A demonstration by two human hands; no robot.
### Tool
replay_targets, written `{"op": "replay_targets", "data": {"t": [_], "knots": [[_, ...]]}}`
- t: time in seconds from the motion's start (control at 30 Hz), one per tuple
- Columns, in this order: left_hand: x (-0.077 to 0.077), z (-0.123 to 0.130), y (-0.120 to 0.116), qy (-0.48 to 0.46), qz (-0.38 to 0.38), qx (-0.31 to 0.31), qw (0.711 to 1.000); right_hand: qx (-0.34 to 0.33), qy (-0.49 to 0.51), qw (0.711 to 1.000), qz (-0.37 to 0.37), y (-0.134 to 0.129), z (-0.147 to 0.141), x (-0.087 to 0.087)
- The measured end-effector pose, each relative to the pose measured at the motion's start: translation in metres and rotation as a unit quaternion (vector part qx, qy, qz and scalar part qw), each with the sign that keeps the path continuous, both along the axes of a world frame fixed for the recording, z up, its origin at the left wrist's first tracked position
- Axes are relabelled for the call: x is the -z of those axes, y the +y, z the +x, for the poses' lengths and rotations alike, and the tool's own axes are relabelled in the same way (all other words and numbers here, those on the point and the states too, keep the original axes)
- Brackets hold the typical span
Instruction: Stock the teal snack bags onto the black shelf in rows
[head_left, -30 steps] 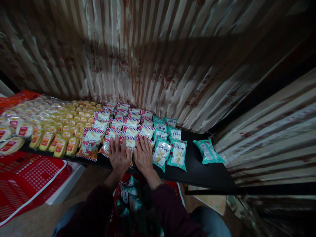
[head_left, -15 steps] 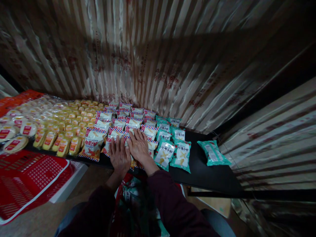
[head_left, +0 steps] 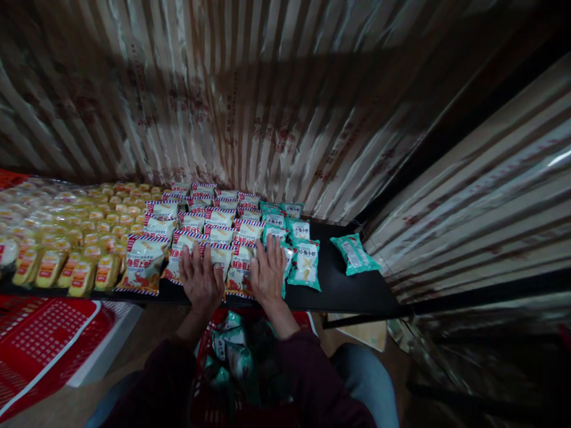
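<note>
Rows of white-and-orange snack bags with striped edges stand on a black shelf. My left hand lies over the front row of them, fingers spread. My right hand rests with fingers stretched out where the striped bags meet the green snack bags, partly covering a green one. Neither hand is closed around a bag. On the right of the shelf, one green bag lies apart, its back upward.
Yellow wrapped cakes fill the shelf to the left. Below, between my knees, a red basket holds several green bags. Another red basket is at lower left. Striped sheeting hangs behind the shelf.
My hands have moved apart; the right one has shifted from the striped bags to the edge of the green ones. The view has turned rightward, showing more of the basket below.
</note>
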State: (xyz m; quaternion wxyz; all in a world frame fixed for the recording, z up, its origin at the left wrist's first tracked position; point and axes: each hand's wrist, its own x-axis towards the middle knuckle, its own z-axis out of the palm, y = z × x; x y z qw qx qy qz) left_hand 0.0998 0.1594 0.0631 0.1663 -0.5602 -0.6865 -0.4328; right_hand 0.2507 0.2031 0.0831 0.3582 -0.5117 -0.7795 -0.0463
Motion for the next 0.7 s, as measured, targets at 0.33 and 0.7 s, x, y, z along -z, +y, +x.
{"op": "replay_targets", "data": {"t": [0.33,0.7], "knots": [[0.013,0.075,-0.011,0.087,-0.088,0.160,0.979,0.049,0.033,0.997,-0.040,-0.025,0.069,0.047],[0.015,0.109,0.001,0.065,-0.108,0.157,0.980,-0.055,0.049,0.994,-0.082,-0.004,0.081,0.036]]}}
